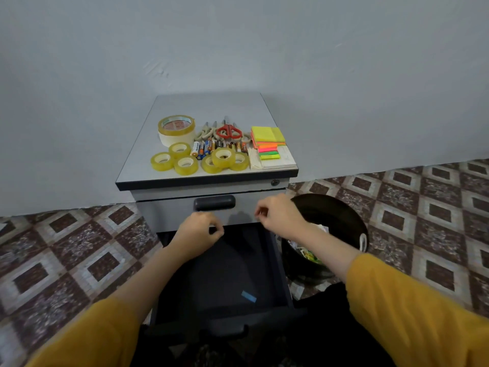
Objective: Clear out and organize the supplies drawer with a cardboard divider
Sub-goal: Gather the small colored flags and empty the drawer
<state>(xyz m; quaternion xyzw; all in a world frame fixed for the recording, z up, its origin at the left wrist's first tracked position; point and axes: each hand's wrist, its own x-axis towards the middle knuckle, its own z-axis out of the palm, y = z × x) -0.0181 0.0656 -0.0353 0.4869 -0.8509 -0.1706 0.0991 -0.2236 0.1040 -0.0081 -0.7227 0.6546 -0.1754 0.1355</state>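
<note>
Found the drawer (211,274) pulled out, holding only a blue scrap (248,296) near its front right, long axis slanting far-left to near-right. Noted left hand (197,231) and right hand (280,215) over the drawer's far end, fingers curled, nothing visible in either. Placed the scrap nearer the wearer than both hands, roughly midway between them. Judged the right hand better suited, given the bin (330,205) on that side. Saw no cardboard divider.

Black bin (334,211) on the right, standing on the patterned tile floor (423,221). Scraps (309,254) inside it, white and greenish-yellow, probably paper but it's dim in there. Behind, a plain grey-blue wall (264,49), scuffed upper left.
</note>
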